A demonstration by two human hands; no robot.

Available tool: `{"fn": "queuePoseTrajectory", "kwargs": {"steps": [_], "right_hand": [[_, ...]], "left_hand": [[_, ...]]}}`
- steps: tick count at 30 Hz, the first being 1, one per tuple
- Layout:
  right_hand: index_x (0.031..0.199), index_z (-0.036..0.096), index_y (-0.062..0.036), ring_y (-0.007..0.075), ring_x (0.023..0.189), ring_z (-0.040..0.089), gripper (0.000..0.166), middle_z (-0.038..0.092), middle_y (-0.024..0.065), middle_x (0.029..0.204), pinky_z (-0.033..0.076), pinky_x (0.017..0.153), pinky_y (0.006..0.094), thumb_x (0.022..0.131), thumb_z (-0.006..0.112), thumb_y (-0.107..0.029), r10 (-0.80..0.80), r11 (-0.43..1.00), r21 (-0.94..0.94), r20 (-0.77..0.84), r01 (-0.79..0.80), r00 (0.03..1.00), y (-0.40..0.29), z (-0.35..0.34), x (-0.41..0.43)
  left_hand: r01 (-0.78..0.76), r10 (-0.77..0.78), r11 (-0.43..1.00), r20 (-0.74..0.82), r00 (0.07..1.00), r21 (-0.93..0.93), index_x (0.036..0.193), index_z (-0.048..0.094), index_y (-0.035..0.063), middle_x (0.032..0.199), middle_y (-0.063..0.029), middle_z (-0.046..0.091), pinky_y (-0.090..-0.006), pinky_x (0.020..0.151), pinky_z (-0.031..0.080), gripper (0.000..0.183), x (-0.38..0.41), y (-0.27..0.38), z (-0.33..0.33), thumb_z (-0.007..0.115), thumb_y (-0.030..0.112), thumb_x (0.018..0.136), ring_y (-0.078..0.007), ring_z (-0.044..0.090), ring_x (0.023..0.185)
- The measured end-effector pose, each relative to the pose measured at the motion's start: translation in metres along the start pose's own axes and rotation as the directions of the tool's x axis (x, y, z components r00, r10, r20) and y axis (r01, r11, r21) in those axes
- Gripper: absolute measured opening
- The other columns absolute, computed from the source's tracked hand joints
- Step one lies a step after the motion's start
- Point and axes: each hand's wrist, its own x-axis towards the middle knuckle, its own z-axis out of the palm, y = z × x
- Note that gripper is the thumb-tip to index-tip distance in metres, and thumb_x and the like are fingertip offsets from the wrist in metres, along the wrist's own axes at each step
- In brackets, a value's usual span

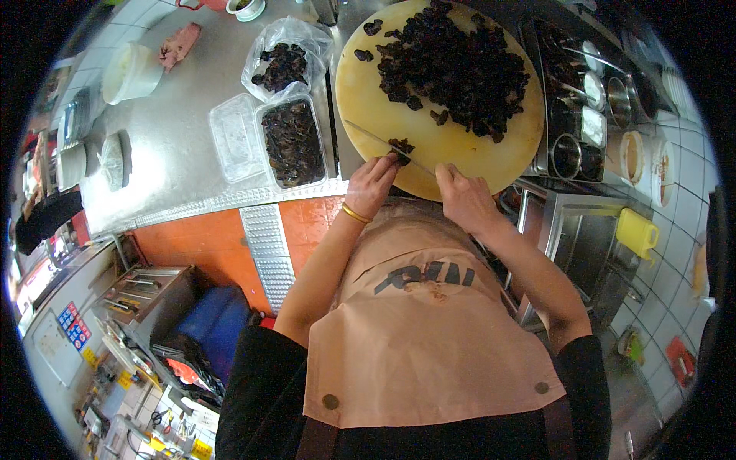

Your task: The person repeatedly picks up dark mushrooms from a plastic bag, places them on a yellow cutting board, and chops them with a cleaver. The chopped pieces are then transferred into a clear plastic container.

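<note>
On a round yellowish cutting board [368, 109] lies a large heap of dark wood ear mushrooms [448, 69]. A small bunch of mushroom pieces [401, 149] sits near the board's front edge. My left hand [371, 181], with a gold bracelet on the wrist, presses its fingertips on this bunch. My right hand [467, 198] grips a kitchen knife [374, 137] by its handle. The blade crosses the bunch beside my left fingertips and points to the far left. My right fingers hide the handle.
Left of the board, a clear plastic tub [293, 144] holds dark mushroom pieces, beside a transparent lid [234, 138]. Behind them is an open plastic bag [282, 63] of more pieces. Farther left are a pink cloth [179, 46] and a white bucket [132, 73]. Metal containers [566, 156] line the right.
</note>
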Motion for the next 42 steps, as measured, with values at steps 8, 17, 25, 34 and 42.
{"fn": "queuePoseTrajectory", "kwargs": {"steps": [8, 17, 25, 34, 42], "right_hand": [[0.104, 0.051, 0.0035, 0.0392, 0.067, 0.068, 0.024, 0.065, 0.0223, 0.089, 0.055, 0.057, 0.0462, 0.081, 0.054, -0.001, -0.061, 0.997, 0.040, -0.015, 0.061, 0.998, 0.006, -0.014, -0.025], [0.100, 0.048, 0.0005, 0.0400, 0.066, 0.064, 0.019, 0.062, 0.0231, 0.083, 0.051, 0.056, 0.0458, 0.089, 0.061, -0.009, 0.034, 0.997, 0.062, 0.002, -0.034, 0.999, -0.001, 0.010, 0.002], [0.111, 0.056, 0.0045, 0.0438, 0.086, 0.067, 0.032, 0.066, 0.0265, 0.096, 0.053, 0.072, 0.0480, 0.089, 0.065, -0.017, 0.350, 0.797, 0.512, 0.043, -0.322, 0.936, 0.038, -0.022, -0.039], [0.116, 0.059, 0.0043, 0.0249, 0.087, 0.066, 0.039, 0.069, 0.0160, 0.098, 0.051, 0.081, 0.0370, 0.088, 0.068, -0.020, 0.400, 0.559, 0.717, 0.207, -0.417, 0.893, 0.054, 0.042, -0.063], [0.110, 0.057, 0.0036, 0.0272, 0.053, 0.063, 0.034, 0.065, 0.0161, 0.069, 0.049, 0.053, 0.0424, 0.089, 0.066, -0.022, 0.349, 0.479, 0.717, 0.374, -0.507, 0.859, -0.004, 0.011, 0.000]], "left_hand": [[-0.015, 0.015, 1.000, 0.023, 1.000, 0.004, 0.104, 0.067, 0.0020, 0.116, -0.0088, 0.063, -0.0348, 0.078, 0.055, 0.030, -0.006, -0.003, 0.003, 0.063, 0.001, 0.074, -0.0241, 0.062, 0.094], [-0.029, 0.029, 0.999, 0.016, 0.999, -0.019, 0.101, 0.066, -0.0004, 0.116, -0.0091, 0.063, -0.0343, 0.077, 0.055, 0.027, -0.003, -0.003, -0.003, 0.063, 0.002, 0.074, -0.0238, 0.063, 0.093], [0.204, -0.202, 0.973, 0.028, 0.979, -0.107, 0.117, 0.058, 0.0045, 0.114, -0.0130, 0.059, -0.0384, 0.075, 0.055, 0.038, 0.003, 0.000, -0.003, 0.069, 0.002, 0.080, -0.0297, 0.065, 0.092], [0.507, -0.489, 0.852, 0.148, 0.859, -0.128, 0.130, 0.049, 0.0069, 0.123, -0.0142, 0.052, -0.0438, 0.079, 0.055, 0.055, 0.035, 0.020, -0.003, 0.072, 0.007, 0.081, -0.0371, 0.062, 0.101], [0.566, -0.577, 0.807, -0.025, 0.816, -0.170, 0.127, 0.054, 0.0093, 0.124, -0.0147, 0.053, -0.0445, 0.086, 0.053, 0.049, 0.041, -0.002, -0.032, 0.066, 0.000, 0.080, -0.0385, 0.059, 0.109]]}}
